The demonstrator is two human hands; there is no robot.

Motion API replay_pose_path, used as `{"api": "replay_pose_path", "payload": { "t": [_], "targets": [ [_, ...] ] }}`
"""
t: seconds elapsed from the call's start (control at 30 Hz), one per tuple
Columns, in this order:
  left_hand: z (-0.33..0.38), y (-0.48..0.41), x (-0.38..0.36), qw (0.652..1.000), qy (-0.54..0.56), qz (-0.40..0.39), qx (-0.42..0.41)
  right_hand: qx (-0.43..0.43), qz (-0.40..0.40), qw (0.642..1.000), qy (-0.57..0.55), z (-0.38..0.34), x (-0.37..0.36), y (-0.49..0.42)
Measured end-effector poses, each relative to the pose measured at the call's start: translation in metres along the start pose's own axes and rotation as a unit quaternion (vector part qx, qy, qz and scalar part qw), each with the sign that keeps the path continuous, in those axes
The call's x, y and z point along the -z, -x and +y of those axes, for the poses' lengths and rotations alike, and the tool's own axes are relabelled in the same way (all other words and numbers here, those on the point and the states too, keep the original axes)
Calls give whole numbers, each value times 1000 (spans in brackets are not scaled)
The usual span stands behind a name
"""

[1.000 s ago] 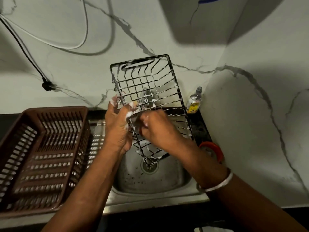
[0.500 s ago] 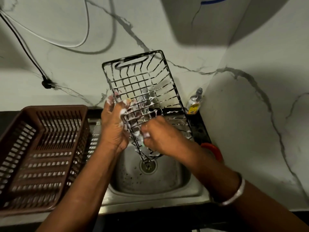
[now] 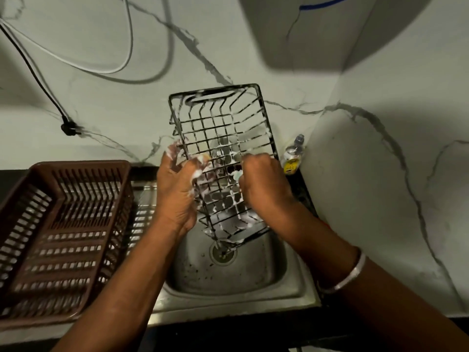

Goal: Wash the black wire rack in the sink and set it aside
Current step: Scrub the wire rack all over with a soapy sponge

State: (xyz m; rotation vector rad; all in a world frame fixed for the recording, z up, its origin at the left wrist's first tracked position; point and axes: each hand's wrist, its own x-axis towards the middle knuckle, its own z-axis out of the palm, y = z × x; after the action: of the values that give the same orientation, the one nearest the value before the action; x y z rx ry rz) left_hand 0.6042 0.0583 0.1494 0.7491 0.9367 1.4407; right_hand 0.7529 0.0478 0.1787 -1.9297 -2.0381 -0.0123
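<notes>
Two forearms reach in from the bottom of the frame, a silver bangle (image 3: pixel 347 275) on the right wrist, over a small steel sink (image 3: pixel 228 304) set into a dark worktop (image 3: pixel 15 174).

The black wire rack (image 3: pixel 220 123) stands on end in the basin. Its lower corner is down at the drain (image 3: pixel 222 254) and its handle end tips up toward the wall, with white suds clinging to most of the wires.

The left hand (image 3: pixel 177 189), lathered at the fingertips, pinches the rack's left edge between thumb and fingers. The right hand (image 3: pixel 264 184) is curled tight against the mesh on what looks like a pale scrub pad (image 3: pixel 237 175).

A brown plastic dish drainer (image 3: pixel 63 224) sits to the left of the sink. A small yellow-labelled bottle (image 3: pixel 293 153) stands just beside the rack's right edge. Behind, a white cable (image 3: pixel 121 67) and a black cable (image 3: pixel 33 69) loop across the marble-patterned wall.

The scrubbing looks well along, but no running water is visible and the rinse is yet to come. The main risk is slick soap. A one-sided pinch on wet wire could slip, letting the rack twist, clatter into the basin or swing into the bottle. Foam caught in the wire crossings may also survive a hasty rinse.
</notes>
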Motion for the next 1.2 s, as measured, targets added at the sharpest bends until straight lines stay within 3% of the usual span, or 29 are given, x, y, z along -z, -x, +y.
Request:
{"api": "replay_pose_path", "payload": {
  "t": [0.1,0.23,0.33,0.43,0.53,0.63,0.73,0.87,0.97,1.1,1.2],
  "targets": [
    [-1,-2,-1,1000,-2,8,-4,-4,60,998,-2,0,3,-4],
    [-2,-5,7,999,-13,32,-18,12,-88,995,43,-5,0,13],
    [-5,-5,8,999,-18,38,-23,-5,-92,996,-1,2,-6,16],
    [-1,-8,9,998,-22,45,-36,-3,-168,985,-25,3,-11,21],
    [-1,-12,8,998,-31,45,-43,-8,-151,985,-77,4,-12,22],
    [-4,-13,8,997,-55,31,-44,41,-187,973,-132,5,-12,24],
    [-7,-14,11,998,-29,41,-29,30,-149,979,-138,8,-14,24],
    [-8,-15,11,997,-44,44,-46,29,-227,960,-163,0,-17,30],
    [-8,-18,12,997,-25,53,-49,20,-168,968,-188,-7,-15,31],
    [-9,-17,5,997,-34,40,-64,22,-234,949,-212,-25,-16,28],
    [-10,-18,5,996,-38,22,-72,13,-159,960,-229,-31,-16,22]
  ]
}}
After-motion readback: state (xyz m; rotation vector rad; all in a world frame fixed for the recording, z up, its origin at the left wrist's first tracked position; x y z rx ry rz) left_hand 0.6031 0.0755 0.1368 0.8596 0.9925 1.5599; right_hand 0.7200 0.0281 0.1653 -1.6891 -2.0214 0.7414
